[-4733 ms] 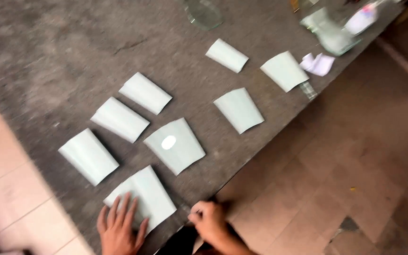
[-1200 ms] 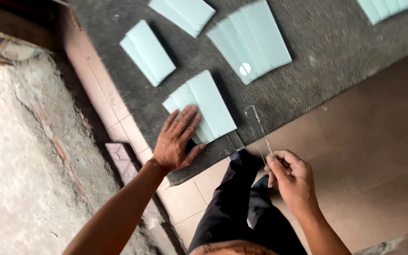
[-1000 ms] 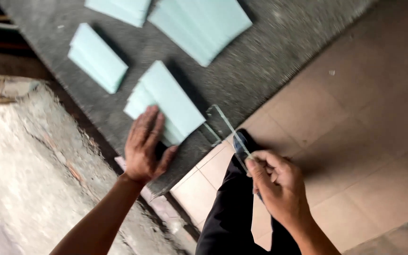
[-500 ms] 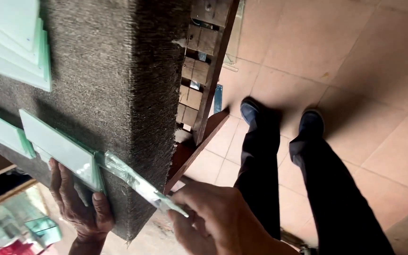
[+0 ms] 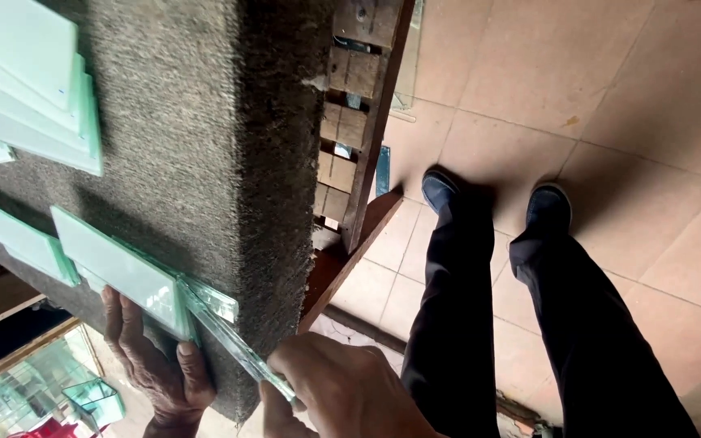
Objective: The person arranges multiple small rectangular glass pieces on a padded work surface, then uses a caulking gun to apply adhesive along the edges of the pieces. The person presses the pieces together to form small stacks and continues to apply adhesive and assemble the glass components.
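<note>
A stack of pale green glass panes (image 5: 115, 272) lies on the grey carpeted table (image 5: 204, 122) near its edge. My left hand (image 5: 156, 365) rests flat against the near end of that stack, fingers spread. My right hand (image 5: 342, 397) is closed on a narrow clear glass strip (image 5: 221, 328), which runs along the stack's end and over the table edge. The strip's far end touches the stack.
Two more glass stacks (image 5: 34, 97) (image 5: 14, 239) lie further along the table. The table's wooden frame (image 5: 371, 122) shows under its edge. My dark trouser legs and blue shoes (image 5: 440, 191) (image 5: 549, 211) stand on the tiled floor (image 5: 610, 97). A glass box (image 5: 95, 397) is at the bottom left.
The view has swung down over the table edge to my legs. My left hand stays on the stack, and my right hand keeps the strip, now closer to the stack's end.
</note>
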